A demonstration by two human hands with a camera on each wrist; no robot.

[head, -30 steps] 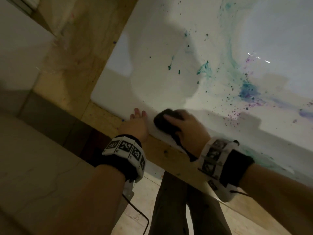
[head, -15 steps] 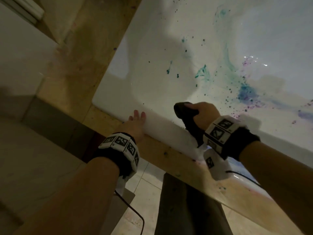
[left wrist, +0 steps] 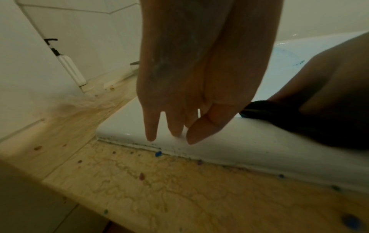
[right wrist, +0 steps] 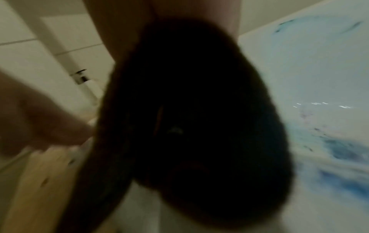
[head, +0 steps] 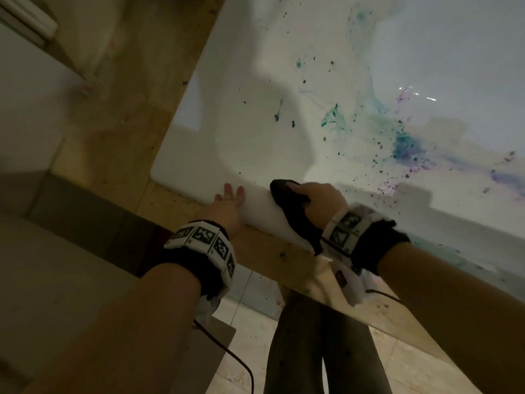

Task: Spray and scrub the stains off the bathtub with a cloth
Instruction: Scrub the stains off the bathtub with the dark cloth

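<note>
A white bathtub [head: 255, 143] fills the upper right of the head view, spattered with teal, blue and purple stains [head: 406, 146]. My right hand [head: 318, 200] grips a black cloth [head: 289, 206] on the tub's near rim [head: 255, 211]. The cloth [right wrist: 189, 126] fills the blurred right wrist view, with blue smears [right wrist: 343, 157] beside it. My left hand [head: 227, 206] rests on the rim just left of the cloth, fingers straight. In the left wrist view its fingertips [left wrist: 151, 137] touch the white rim [left wrist: 229, 145], and the cloth [left wrist: 279, 119] lies to the right.
A speckled wooden ledge [head: 127, 109] frames the tub on the left and near side. A white pump bottle [left wrist: 69, 69] stands at the back by the tiled wall. My legs [head: 326, 351] stand on the tiled floor below.
My right hand with the cloth slid right along the rim, then came back a little to the left. The left hand stayed planted on the rim.
</note>
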